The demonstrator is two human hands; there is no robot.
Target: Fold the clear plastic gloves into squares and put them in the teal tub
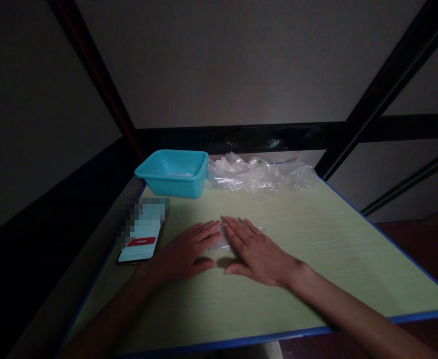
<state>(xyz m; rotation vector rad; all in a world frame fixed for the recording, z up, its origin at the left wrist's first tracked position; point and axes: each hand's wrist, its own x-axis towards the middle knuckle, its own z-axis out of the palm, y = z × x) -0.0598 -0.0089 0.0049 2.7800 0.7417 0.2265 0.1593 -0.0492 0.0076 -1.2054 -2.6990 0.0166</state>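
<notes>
On the pale worktop, nearer me than the turquoise tub and off to its right, my left hand and right hand lie flat, palms down, fingers straight and thumbs held apart from them, over a small clear plastic piece that shows between my fingertips. A lit phone lies just in front of the tub, toward its left. Right beside the tub, on its right, spreads a heap of crumpled clear plastic, with a grey panel behind the tub
</notes>
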